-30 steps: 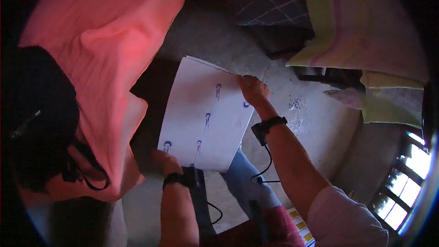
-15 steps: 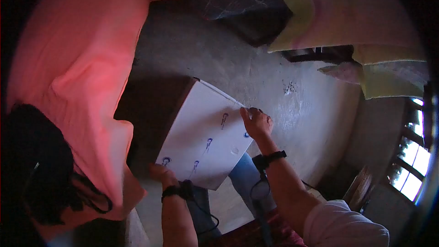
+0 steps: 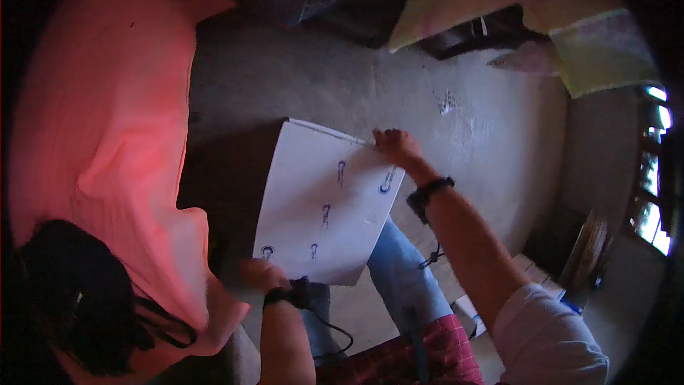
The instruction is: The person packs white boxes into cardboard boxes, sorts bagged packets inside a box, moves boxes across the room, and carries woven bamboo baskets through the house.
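A flat white box (image 3: pixel 324 203) with small blue printed marks is held in front of me, above my knees. My right hand (image 3: pixel 397 147) grips its upper right corner, fingers curled over the edge. At the lower left corner my left hand (image 3: pixel 263 275) is closed on the box, its fingers partly hidden in shadow. Both wrists wear black bands with cables.
An orange cloth (image 3: pixel 135 135) hangs down on the left, with a black bag (image 3: pixel 82 292) on it. Checked and yellow-green cloths (image 3: pixel 598 57) cover furniture at the top. Grey floor (image 3: pixel 491 157) lies beyond the box. At the right are a barred window (image 3: pixel 652 171) and boxes (image 3: pixel 538 276).
The view has swung to the right, so the window and boxes show more. The box has tilted between frames and stays in both hands.
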